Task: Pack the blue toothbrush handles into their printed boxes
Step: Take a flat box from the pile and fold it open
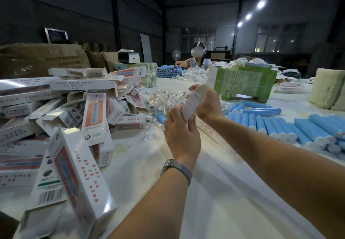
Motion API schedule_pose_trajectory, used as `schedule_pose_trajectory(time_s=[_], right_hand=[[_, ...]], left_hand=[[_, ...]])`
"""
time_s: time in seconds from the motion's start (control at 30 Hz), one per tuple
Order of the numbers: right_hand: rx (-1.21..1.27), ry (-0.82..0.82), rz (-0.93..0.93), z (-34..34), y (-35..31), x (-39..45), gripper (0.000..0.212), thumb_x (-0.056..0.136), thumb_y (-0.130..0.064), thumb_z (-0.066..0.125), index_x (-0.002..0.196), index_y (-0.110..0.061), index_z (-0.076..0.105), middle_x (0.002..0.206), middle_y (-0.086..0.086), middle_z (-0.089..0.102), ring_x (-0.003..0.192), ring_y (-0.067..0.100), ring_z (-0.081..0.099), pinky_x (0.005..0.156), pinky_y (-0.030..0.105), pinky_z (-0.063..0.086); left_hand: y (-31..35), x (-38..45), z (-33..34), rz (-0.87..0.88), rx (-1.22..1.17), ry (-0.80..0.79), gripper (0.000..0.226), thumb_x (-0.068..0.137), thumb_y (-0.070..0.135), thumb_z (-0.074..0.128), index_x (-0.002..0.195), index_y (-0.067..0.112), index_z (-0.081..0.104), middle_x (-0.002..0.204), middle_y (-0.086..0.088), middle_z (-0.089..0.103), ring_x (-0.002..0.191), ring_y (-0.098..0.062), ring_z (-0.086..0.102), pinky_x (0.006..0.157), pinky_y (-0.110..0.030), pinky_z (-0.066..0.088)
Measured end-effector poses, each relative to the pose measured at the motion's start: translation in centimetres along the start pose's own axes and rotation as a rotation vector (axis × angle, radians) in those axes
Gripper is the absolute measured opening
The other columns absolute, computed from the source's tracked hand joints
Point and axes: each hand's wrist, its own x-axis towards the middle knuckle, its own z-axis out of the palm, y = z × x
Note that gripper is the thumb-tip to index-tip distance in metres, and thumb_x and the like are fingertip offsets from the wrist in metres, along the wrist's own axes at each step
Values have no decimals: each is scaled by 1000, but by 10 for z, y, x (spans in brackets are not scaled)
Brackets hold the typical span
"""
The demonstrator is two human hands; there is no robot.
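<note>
We hold one box point(193, 103) up between both hands: left hand point(182, 132) pinching its lower end, right hand point(208, 104) gripping its top to work the flap. Handles point(276, 125) lie just right of our right hand, boxes point(74, 119) left.

I'm on the single head view, looking forward and down, close on my left hand point(182, 132) and right hand point(209, 102), white table point(214, 192) stretching beyond them.

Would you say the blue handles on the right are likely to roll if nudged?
Probably: the blue handles are smooth round cylinders lying on their sides on a flat table. Packed side by side, they may hold each other; those stacked on top seem likeliest to roll.
</note>
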Motion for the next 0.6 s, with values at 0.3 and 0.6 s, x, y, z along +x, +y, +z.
schedule_pose_trajectory(time_s=[0.3,0.6], right_hand=[[488,252,-105,-123,-39,-58,18,87,-15,73,97,-28,66,85,5,70,79,20,68,74,42,60],[443,350,-297,-137,-47,-68,19,86,-10,75,94,-17,60,84,-9,65,77,2,64,72,16,53]], left_hand=[[2,2,1,-17,-34,-2,24,94,16,66,108,5,50,111,-13,54,100,-35,48,83,-53,44],[11,-4,3,49,-91,-74,36,91,15,72,93,16,36,94,-5,49,86,-29,50,69,-42,45]])
